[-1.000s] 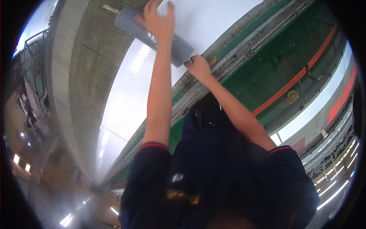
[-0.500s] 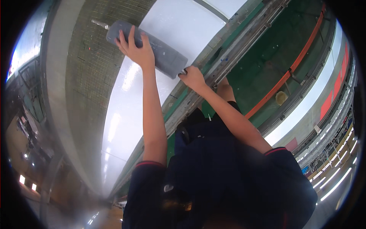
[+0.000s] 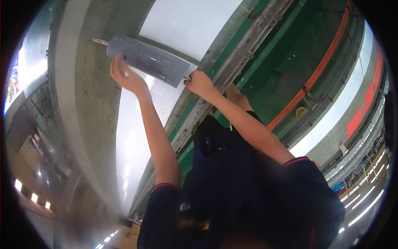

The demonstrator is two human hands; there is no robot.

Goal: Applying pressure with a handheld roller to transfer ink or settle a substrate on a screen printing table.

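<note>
The white sheet (image 3: 132, 120) could crease under the grey roller (image 3: 149, 60) lying across it if pressure falls unevenly. A metal rail (image 3: 248, 46) runs alongside, perhaps limiting reach — farther right is an orange bar (image 3: 318, 72). The left hand (image 3: 129, 79), fingers spread, sits at the roller's edge; the right hand (image 3: 200, 84) is clenched round its end handle (image 3: 187, 77).

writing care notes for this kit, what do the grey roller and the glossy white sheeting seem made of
Grey roller: perhaps rubber or plastic, low sheen, judging by its even grey surface with faint pale marks. White sheeting: possibly plastic or coated cloth; bright reflected streaks show gloss.
</note>
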